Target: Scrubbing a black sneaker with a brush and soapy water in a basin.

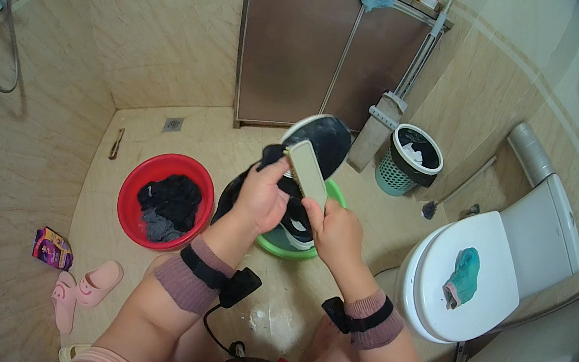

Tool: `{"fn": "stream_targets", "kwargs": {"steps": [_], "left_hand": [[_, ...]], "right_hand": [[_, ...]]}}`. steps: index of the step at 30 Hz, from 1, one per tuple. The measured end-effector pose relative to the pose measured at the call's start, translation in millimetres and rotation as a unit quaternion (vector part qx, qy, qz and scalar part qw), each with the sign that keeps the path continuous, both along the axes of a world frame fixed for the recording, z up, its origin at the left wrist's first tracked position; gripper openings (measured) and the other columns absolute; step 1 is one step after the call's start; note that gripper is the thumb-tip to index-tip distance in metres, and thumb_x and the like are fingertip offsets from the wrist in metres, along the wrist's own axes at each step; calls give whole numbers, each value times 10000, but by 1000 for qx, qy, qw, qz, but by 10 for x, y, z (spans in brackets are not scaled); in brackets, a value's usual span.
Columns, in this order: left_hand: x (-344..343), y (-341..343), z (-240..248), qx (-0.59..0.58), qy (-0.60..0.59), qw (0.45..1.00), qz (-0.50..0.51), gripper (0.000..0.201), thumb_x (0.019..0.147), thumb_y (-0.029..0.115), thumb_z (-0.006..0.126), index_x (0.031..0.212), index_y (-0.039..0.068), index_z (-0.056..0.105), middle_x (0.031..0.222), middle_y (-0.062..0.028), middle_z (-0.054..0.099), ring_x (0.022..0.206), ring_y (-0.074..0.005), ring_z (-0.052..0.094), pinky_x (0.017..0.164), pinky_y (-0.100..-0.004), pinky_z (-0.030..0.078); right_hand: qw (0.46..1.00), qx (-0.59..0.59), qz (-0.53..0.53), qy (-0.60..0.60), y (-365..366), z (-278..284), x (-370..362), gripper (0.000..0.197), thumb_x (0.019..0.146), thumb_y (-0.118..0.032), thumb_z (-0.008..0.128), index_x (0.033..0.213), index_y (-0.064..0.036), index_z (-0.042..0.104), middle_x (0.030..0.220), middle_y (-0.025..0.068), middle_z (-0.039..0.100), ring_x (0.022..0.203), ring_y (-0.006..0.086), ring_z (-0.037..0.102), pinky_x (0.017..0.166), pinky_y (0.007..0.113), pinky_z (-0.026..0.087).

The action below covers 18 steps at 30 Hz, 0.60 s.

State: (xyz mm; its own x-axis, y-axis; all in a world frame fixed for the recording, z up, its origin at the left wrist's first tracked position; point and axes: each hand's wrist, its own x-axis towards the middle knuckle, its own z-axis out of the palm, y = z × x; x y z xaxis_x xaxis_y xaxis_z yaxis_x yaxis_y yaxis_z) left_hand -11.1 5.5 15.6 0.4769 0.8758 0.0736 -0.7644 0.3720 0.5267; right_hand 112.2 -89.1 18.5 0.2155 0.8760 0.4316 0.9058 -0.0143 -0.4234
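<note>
Head view: The left hand [262, 196] is closed around the black part of a black-and-white shoe [328, 140], which is raised above the green basin [280, 250] with its dark, white-edged end pointing away from the person. The right hand [334, 231] is clamped on the near end of a pale brush [308, 171], thumb along its back. The brush lies across the front of the shoe; bristle contact cannot be told. Further black-and-white footwear [298, 234] sits inside the green basin. To the left, the red basin [124, 218] contains dark cloth [173, 200]. Right: a white toilet [439, 242], teal cloth item [467, 272] on its lid.
</note>
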Motion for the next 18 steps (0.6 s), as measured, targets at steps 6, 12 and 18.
{"fn": "stream_targets", "kwargs": {"steps": [6, 12, 18], "left_hand": [[99, -164, -119, 4, 61, 998, -19, 227, 943, 106, 507, 1132, -2, 569, 1091, -115, 642, 1021, -226, 623, 921, -362, 482], [-194, 122, 82, -55, -99, 992, -63, 503, 983, 406, 447, 1244, -13, 541, 1243, -162, 600, 1162, -304, 558, 1077, -439, 370], [-64, -31, 16, -53, -18, 998, -5, 439, 1009, 364, 420, 1232, 8, 547, 1239, -131, 604, 1149, -274, 565, 1044, -429, 403]], "right_hand": [[1000, -3, -11, 14, 73, -24, 62, 573, 910, -542, 514, 691, -15, 560, 611, 227, 597, 591, 421, 599, 539, 500, 466], [999, -36, 14, -19, -69, -169, 108, 590, 906, -574, 491, 708, -24, 570, 627, 221, 607, 612, 412, 611, 549, 502, 470], [1000, -22, -4, 1, -62, -226, 96, 567, 893, -561, 528, 708, -28, 578, 606, 213, 601, 581, 413, 602, 537, 490, 468]]}}
